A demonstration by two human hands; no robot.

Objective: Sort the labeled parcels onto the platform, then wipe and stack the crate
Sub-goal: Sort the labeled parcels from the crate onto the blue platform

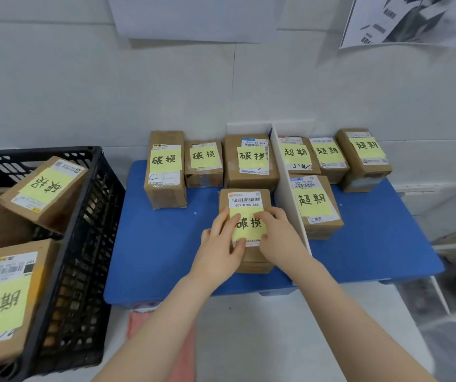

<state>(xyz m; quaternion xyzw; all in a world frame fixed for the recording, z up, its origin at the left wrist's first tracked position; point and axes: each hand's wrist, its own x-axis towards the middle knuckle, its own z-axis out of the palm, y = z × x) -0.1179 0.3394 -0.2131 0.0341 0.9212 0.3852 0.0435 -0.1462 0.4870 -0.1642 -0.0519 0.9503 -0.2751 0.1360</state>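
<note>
1. One flat blue plastic platform (166,257) lies mid-frame, split by one upright white divider panel (283,172).
2. Left of the divider stand four brown cardboard parcels with yellow handwritten notes reading 破损. Three form the left back row (203,164) by the wall, and one is in front.
3. That front parcel (244,201) rests on the platform just left of the divider, held from both sides. The left hand (218,249) grasps its left edge, and the right hand (279,238) grasps its right edge. The fingers of both lie over the yellow note.
4. Right of the divider are four parcels marked 超期. Three make the right back row (329,158), and one nearer parcel (315,205) sits just beside the divider.
5. One black slatted plastic crate (83,244) at the frame's left shows two labelled parcels: a tilted 破损 parcel (45,188) and a 超期 parcel (3,304).
6. One pink cloth (188,351) lies lower centre, and one printed grey sheet (403,20) hangs upper right.
</note>
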